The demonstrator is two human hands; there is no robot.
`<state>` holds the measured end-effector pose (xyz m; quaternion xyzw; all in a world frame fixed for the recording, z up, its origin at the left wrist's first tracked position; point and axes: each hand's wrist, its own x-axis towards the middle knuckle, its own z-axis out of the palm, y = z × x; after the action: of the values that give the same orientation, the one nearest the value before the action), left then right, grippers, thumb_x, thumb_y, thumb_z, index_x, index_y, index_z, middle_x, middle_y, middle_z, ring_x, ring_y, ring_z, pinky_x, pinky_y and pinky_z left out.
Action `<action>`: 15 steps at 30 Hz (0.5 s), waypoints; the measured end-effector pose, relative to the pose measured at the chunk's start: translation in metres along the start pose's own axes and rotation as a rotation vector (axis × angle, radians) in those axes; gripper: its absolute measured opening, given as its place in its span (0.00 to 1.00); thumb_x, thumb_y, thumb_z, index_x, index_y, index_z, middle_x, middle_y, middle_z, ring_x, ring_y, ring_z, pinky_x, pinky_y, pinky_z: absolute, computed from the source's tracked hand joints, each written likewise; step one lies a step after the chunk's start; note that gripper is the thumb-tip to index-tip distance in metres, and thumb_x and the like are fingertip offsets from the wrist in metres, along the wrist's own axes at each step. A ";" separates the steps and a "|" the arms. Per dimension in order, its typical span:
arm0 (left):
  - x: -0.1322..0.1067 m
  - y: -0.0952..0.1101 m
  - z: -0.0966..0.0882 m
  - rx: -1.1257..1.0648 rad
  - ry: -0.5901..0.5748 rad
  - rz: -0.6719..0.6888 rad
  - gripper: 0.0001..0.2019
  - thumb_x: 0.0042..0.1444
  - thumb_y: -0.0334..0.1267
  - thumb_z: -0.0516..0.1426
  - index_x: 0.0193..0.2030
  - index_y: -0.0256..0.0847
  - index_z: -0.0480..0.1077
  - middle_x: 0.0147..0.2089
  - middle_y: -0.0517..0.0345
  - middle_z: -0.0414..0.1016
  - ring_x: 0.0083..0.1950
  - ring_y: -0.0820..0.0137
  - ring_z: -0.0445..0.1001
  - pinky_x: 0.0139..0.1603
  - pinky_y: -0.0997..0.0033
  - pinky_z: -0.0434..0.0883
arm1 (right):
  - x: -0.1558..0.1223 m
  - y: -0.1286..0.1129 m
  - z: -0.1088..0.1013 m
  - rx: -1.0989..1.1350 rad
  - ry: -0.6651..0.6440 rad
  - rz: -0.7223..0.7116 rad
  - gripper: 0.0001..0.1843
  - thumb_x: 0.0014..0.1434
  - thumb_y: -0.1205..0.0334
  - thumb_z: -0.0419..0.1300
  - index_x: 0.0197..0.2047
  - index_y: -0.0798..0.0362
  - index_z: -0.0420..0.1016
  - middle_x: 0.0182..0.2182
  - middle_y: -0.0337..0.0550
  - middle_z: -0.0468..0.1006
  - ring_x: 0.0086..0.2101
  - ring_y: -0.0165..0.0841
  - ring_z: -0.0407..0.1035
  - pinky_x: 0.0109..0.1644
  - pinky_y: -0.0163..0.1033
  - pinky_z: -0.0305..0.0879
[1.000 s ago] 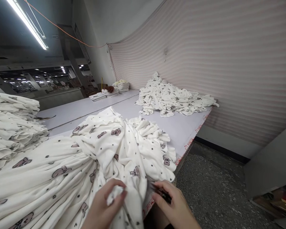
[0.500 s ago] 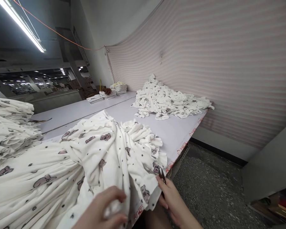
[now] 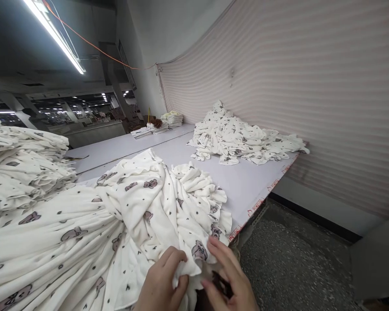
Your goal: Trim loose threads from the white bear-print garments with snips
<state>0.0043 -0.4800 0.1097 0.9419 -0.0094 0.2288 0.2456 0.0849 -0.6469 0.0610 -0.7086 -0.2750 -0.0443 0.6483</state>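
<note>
White fleece garment pieces (image 3: 142, 198) with printed bears and dots lie bunched over the near table, with a frilled edge at the right. My left hand (image 3: 165, 278) pinches the fabric's edge between thumb and fingers near the table's front edge. Close beside it, my right hand (image 3: 231, 274) touches the hanging edge with its fingertips, the fingers curved and somewhat apart. Dark small scissors (image 3: 222, 285) rest in the right palm, partly hidden by the fingers. The cloth inside the left grip is partly covered.
A heap of the same printed fabric (image 3: 236, 136) lies toward the far end of the table (image 3: 240, 190), by a striped curtain (image 3: 294, 86). Another tall stack (image 3: 26, 168) stands at left. Folded white pieces (image 3: 171, 120) sit at the back. Speckled floor (image 3: 294, 259) shows at right.
My left hand has moved right and closed on the fabric edge. My right hand has turned, the scissors now lying back in its palm instead of pointing up. The view has shifted left.
</note>
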 end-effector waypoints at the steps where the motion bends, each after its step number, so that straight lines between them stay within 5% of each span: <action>1: 0.000 0.001 0.001 -0.023 0.022 0.022 0.14 0.52 0.25 0.49 0.42 0.46 0.64 0.35 0.60 0.70 0.34 0.70 0.73 0.35 0.76 0.70 | 0.001 -0.004 0.003 -0.017 -0.041 -0.041 0.20 0.58 0.62 0.57 0.54 0.45 0.72 0.57 0.47 0.69 0.51 0.39 0.70 0.47 0.35 0.71; 6: -0.006 0.004 0.003 -0.074 0.246 0.045 0.10 0.54 0.26 0.48 0.38 0.45 0.65 0.46 0.52 0.69 0.43 0.66 0.73 0.42 0.71 0.69 | 0.022 -0.003 0.002 -0.140 -0.046 0.028 0.08 0.60 0.66 0.52 0.38 0.51 0.72 0.33 0.43 0.77 0.34 0.35 0.74 0.35 0.34 0.70; 10: -0.007 0.005 0.003 -0.152 0.242 0.071 0.10 0.56 0.25 0.48 0.37 0.45 0.62 0.38 0.57 0.68 0.38 0.68 0.71 0.38 0.72 0.68 | 0.022 -0.008 -0.012 -0.327 0.037 0.006 0.13 0.57 0.69 0.51 0.44 0.49 0.70 0.45 0.50 0.73 0.41 0.41 0.73 0.33 0.36 0.70; 15: -0.004 0.008 0.000 -0.177 0.211 0.062 0.10 0.56 0.23 0.48 0.35 0.44 0.60 0.35 0.58 0.65 0.36 0.70 0.68 0.37 0.73 0.67 | 0.015 -0.039 -0.021 -0.253 -0.351 -0.103 0.14 0.59 0.61 0.56 0.49 0.46 0.72 0.40 0.45 0.76 0.36 0.37 0.74 0.38 0.34 0.70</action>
<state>-0.0001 -0.4872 0.1113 0.8864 -0.0329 0.3324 0.3204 0.0863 -0.6617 0.1049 -0.7662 -0.4117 0.0123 0.4933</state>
